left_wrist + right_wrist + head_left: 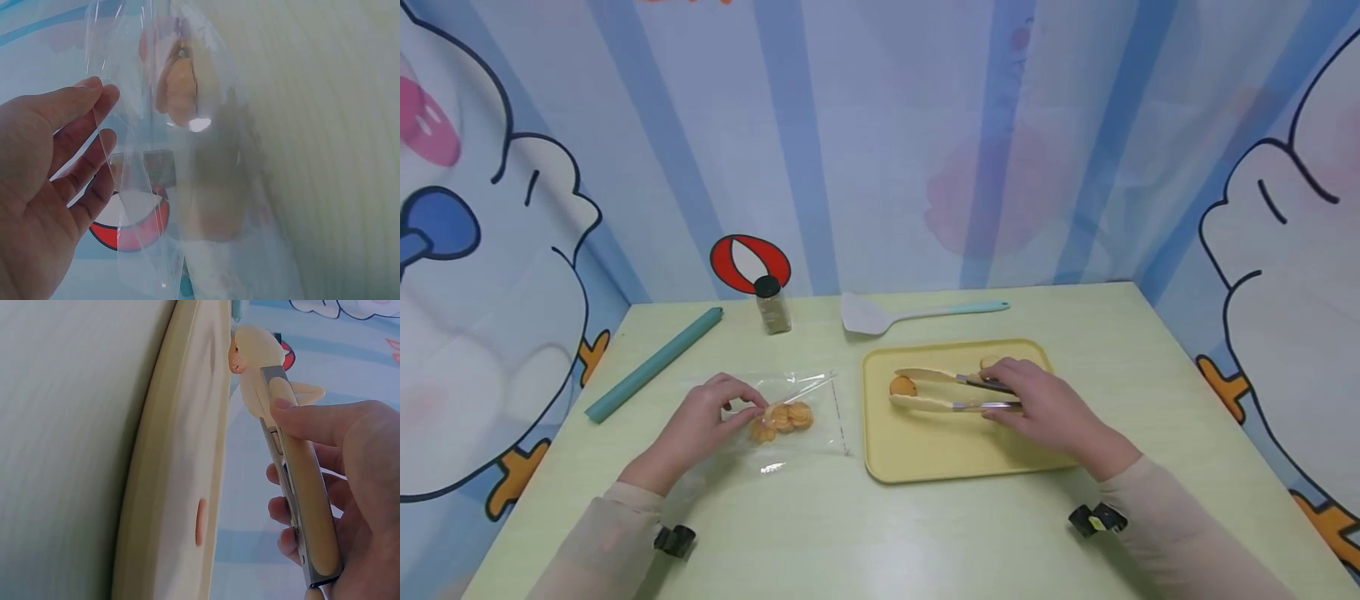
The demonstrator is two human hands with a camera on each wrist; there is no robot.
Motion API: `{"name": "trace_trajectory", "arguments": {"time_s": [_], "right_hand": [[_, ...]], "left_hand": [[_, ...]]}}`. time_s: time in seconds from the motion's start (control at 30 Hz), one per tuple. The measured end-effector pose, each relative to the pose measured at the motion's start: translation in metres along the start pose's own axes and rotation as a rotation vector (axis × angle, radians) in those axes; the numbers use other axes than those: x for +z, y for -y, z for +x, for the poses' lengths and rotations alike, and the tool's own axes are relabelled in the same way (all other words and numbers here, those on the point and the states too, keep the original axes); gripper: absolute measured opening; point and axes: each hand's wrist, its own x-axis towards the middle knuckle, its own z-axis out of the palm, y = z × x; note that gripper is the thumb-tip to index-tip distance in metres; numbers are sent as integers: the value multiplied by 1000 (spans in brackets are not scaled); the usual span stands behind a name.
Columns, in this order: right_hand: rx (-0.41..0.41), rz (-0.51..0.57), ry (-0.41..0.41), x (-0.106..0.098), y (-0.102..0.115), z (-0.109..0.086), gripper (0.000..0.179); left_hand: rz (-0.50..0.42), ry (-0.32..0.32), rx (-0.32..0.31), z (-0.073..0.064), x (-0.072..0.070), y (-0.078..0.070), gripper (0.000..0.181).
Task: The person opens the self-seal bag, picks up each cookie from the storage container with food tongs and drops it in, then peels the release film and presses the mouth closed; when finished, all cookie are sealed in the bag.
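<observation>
My left hand (703, 425) pinches the edge of a clear plastic bag (823, 417) between thumb and index finger. Several round golden cookies (790, 416) lie inside it, also visible through the film as overlapping cookies (181, 90) in the left wrist view. My right hand (1045, 408) grips a pair of tongs (925, 403) with cream tips and metal handles. Between the tong tips is a single round cookie (903, 385), over the left part of the yellow tray (940, 454). Another cookie (990, 362) sits near the tray's back right, partly behind my right hand.
A green rolled cylinder (655, 365) lies at the back left. Behind the bag stands a black-capped spice jar (772, 307). A spatula (868, 315) with a pale blue handle lies behind the tray. A printed curtain (880, 150) borders the table's back edge.
</observation>
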Motion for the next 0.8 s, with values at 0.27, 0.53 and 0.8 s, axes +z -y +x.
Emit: {"name": "trace_trajectory", "arguments": {"time_s": [0.27,0.53,0.8], "right_hand": [[-66,37,4,8,28,18,45],[-134,23,35,19,47,42,44],[-184,-3,61,37,54,60,44]], "left_hand": [[-13,8,-10,-1,-1,-1,11],[-11,12,-21,-1,-3,-2,11],[-2,22,-22,0,-2,-2,11]]}}
